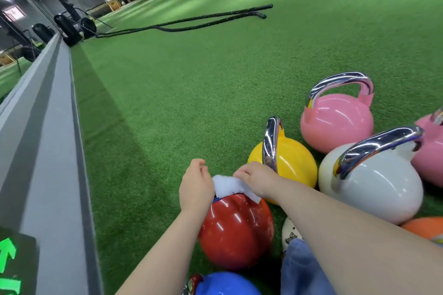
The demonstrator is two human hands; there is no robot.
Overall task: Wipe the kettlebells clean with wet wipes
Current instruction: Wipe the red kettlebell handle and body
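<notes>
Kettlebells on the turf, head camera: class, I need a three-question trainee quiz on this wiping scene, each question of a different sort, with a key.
1. True or false: the white wet wipe lies on top of the red kettlebell.
2. Which kettlebell stands right behind the right hand? A) pink kettlebell B) yellow kettlebell C) blue kettlebell
3. Fill in: the left hand and the right hand both hold the ____.

Key: 1 true; 2 B; 3 wipe.
</notes>
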